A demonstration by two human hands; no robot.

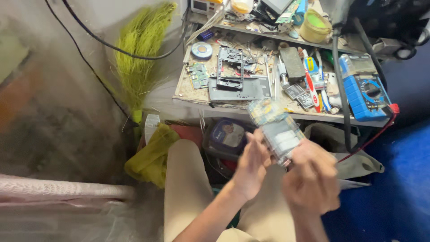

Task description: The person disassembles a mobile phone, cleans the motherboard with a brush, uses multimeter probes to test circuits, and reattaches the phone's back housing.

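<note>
Gripping the clear plastic pack (277, 130) w/ both hands, left hand (251, 166) & right hand (311, 179) curled round it, it could slip onto bench (188, 92) clutter if hold loosens.

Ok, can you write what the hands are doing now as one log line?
left hand: touching clear plastic case | right hand: gripping case | bench: blue multimeter, circuit boards

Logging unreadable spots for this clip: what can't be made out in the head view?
- Clear plastic case: motion-blurred, contents unreadable.
- Right hand and left hand: blurred, so finger grip on the case is unclear.
- Blue multimeter: dial setting too small.
- Upper shelf: cut off by the top edge.
- Left foreground: smeared plastic sheet.
</note>
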